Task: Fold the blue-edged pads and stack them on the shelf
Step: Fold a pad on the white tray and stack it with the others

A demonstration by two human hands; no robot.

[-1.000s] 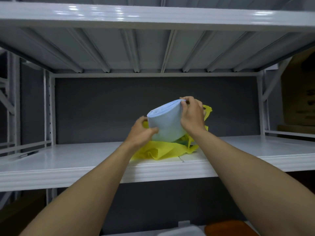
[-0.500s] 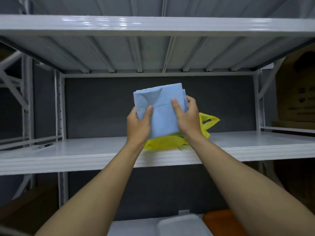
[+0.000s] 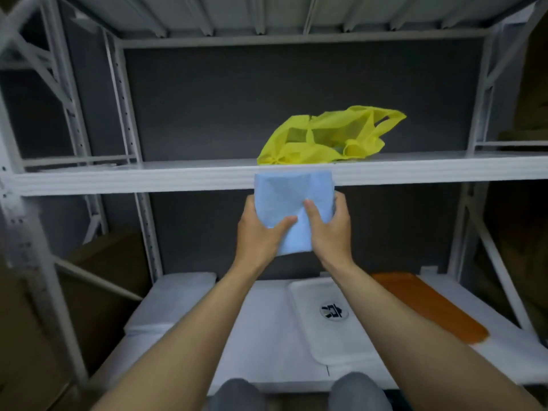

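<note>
A folded light-blue pad (image 3: 292, 203) hangs in the air in front of the edge of the white upper shelf (image 3: 148, 178). My left hand (image 3: 261, 232) grips its lower left side, thumb across the front. My right hand (image 3: 329, 229) grips its lower right side, thumb also on the front. A crumpled yellow bag (image 3: 329, 137) lies on the upper shelf just behind and above the pad. More white folded pads (image 3: 175, 301) rest on the lower shelf at the left.
A white tray (image 3: 332, 330) with a round dark logo and an orange flat item (image 3: 430, 307) lie on the lower shelf (image 3: 267, 336). Grey metal uprights (image 3: 130, 120) frame both sides. Brown cardboard boxes (image 3: 112, 259) stand at the left. My knees (image 3: 234, 394) show at the bottom.
Both hands lifted the blue pad out of the yellow bag, then brought it down below the upper shelf's edge. The view tilted downward, bringing the lower shelf into sight.
</note>
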